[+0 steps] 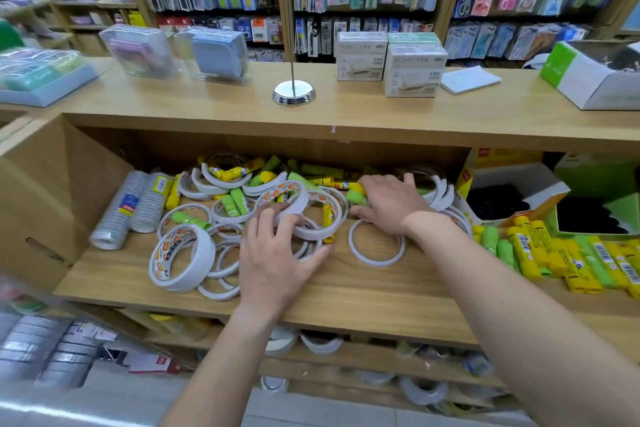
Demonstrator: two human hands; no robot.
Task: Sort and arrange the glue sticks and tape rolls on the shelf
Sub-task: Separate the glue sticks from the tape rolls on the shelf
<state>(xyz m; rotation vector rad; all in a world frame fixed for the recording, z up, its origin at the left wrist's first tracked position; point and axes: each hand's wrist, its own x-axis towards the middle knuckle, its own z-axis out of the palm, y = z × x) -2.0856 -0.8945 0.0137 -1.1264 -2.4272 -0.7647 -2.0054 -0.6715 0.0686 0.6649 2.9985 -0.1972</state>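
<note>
Gripping a green glue stick (pixel 356 197) lying crosswise, my right hand (pixel 388 206) sits nearest the sorted sticks (pixel 571 260) off right; left hand (pixel 277 253) curls round a tape roll (pixel 317 236).

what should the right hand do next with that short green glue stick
Probably lift the short green glue stick that the right hand seems to pinch and lay it in the row of yellow and green glue sticks on the right; here it lies mixed among white tape rolls.

Head view: single wide-angle camera, worn, facing forward and down, close over the shelf (pixel 346 291); store racks (pixel 363 3) behind.
</note>
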